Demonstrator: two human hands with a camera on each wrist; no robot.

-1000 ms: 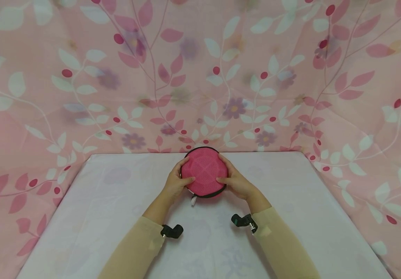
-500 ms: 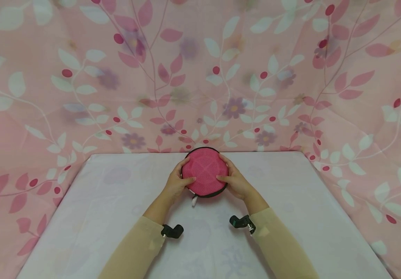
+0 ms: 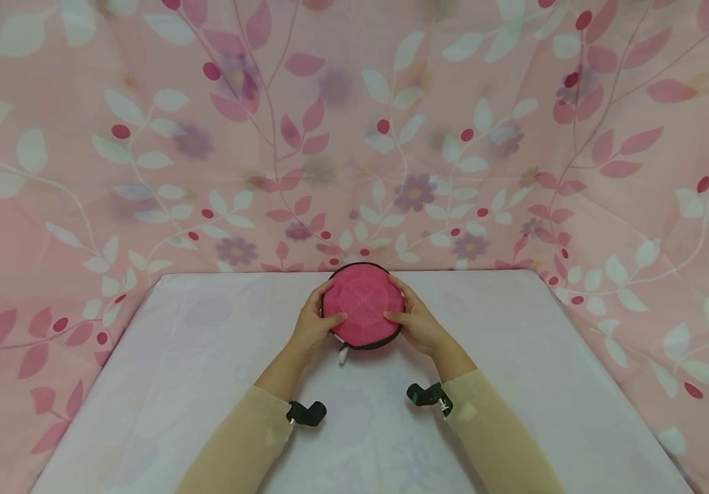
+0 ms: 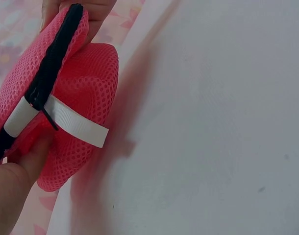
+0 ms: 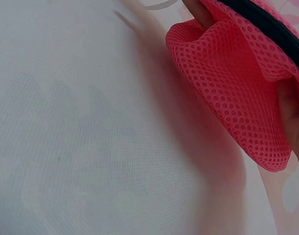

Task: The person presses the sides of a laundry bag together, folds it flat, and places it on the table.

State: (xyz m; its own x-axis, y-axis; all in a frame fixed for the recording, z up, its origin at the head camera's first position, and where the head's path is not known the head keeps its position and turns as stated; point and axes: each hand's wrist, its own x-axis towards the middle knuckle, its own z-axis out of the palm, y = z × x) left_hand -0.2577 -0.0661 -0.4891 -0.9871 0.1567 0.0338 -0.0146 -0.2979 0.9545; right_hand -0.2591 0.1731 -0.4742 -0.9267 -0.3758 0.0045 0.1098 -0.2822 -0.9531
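Both hands hold a round pink mesh laundry bag (image 3: 363,305) above the far middle of the table. My left hand (image 3: 313,324) grips its left edge, thumb across the near face and fingers behind. On the opposite edge, my right hand (image 3: 424,325) grips it the same way. A black zipper (image 4: 55,54) runs round the rim, and a white fabric tab (image 4: 78,123) hangs beside the zipper's end in the left wrist view. The mesh on the underside bulges loosely in the right wrist view. Fingers behind the bag are mostly hidden.
A white cloth with faint prints covers the table (image 3: 206,357). Pink curtains (image 3: 354,137) with a leaf pattern stand behind it and along both sides. Black camera mounts (image 3: 307,413) sit at both wrists.
My right wrist has shifted very slightly to the left over the last second. The bag stays nearly still, gripped by both hands throughout.
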